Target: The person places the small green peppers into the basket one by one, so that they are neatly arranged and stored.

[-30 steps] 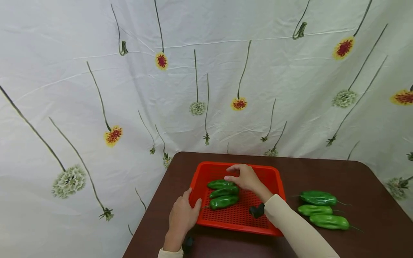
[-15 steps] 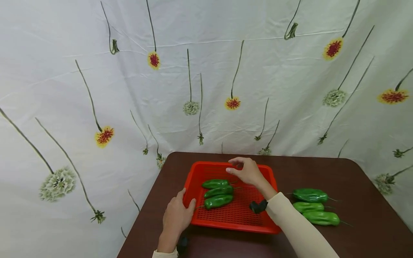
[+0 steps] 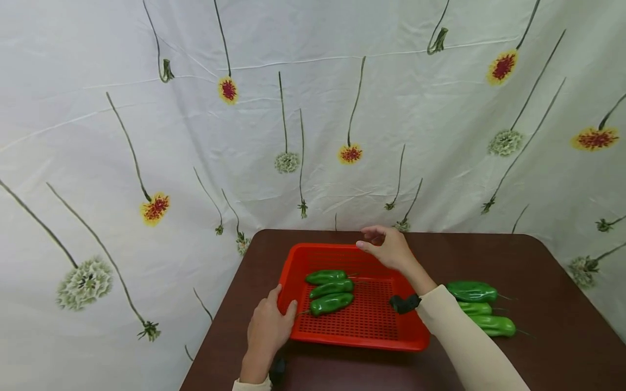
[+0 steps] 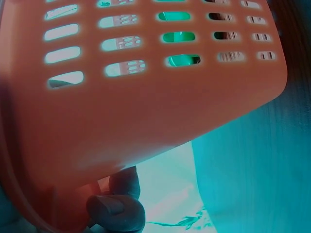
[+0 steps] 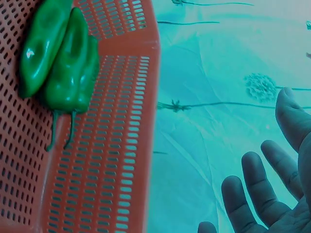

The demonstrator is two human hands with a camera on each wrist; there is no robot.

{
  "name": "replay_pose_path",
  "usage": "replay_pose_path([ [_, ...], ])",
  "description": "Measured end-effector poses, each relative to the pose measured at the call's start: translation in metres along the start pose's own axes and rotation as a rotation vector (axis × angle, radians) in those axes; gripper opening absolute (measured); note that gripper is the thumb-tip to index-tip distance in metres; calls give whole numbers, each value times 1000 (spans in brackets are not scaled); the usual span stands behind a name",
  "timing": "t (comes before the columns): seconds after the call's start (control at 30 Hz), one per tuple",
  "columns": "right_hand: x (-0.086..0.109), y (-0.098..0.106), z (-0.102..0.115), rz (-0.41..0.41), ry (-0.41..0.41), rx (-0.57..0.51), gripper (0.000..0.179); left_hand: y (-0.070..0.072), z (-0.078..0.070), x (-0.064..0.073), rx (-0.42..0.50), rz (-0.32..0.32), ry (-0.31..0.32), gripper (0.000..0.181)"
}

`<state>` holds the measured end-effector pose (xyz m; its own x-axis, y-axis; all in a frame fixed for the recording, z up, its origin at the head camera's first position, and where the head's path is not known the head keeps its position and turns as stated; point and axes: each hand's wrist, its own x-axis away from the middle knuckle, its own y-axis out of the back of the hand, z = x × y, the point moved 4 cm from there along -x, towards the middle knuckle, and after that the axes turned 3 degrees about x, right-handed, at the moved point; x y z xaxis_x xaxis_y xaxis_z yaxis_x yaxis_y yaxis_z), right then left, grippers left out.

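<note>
My left hand [image 3: 268, 326] holds the front-left corner of a red plastic basket [image 3: 352, 342]. In the left wrist view, its fingertips [image 4: 119, 211] show at the basket's rim. Three green peppers [image 3: 331, 304] lie side by side in the left half of the basket, stems showing. Over the back-right part of the basket hovers my right hand [image 3: 388, 248], thumb and fingers apart. Nothing is between its fingers, as the right wrist view also shows. Three more green peppers [image 3: 471, 291] lie on the table to the right, partly hidden by the right sleeve.
The dark brown table [image 3: 538, 282] has rounded back corners. Behind it hangs a pale cloth [image 3: 244, 136] printed with flowers. A black wrist camera [image 3: 405, 304] sits on the right wrist, over the basket.
My right hand has lifted away from the peppers in the basket, moving back and to the right. The left hand stays at the basket's corner. The head view has shifted slightly.
</note>
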<state>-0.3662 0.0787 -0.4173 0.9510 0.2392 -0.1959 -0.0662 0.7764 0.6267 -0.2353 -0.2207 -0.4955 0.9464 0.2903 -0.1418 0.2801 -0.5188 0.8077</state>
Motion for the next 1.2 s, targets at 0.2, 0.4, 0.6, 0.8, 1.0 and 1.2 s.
replay_pose_path([
  [0.2, 3, 13, -2, -27, 1, -5, 46, 0, -2, 0, 5, -6, 1, 65],
  [0.4, 9, 23, -9, -42, -11, 6, 48, 0, -2, 1, 3, 1, 7, 65],
  [0.6, 19, 33, -23, -68, -19, 20, 49, 0, -2, 2, 7, -8, -5, 65],
  [0.8, 30, 44, -39, -103, -65, 10, 51, 0, -2, 1, 14, -21, -6, 64],
  [1.0, 37, 53, -46, -128, -84, -5, 53, 0, -2, 1, 12, -19, 6, 64],
  [1.2, 43, 63, -53, -153, -87, 31, 53, 0, 0, 1, 5, -8, 8, 65],
])
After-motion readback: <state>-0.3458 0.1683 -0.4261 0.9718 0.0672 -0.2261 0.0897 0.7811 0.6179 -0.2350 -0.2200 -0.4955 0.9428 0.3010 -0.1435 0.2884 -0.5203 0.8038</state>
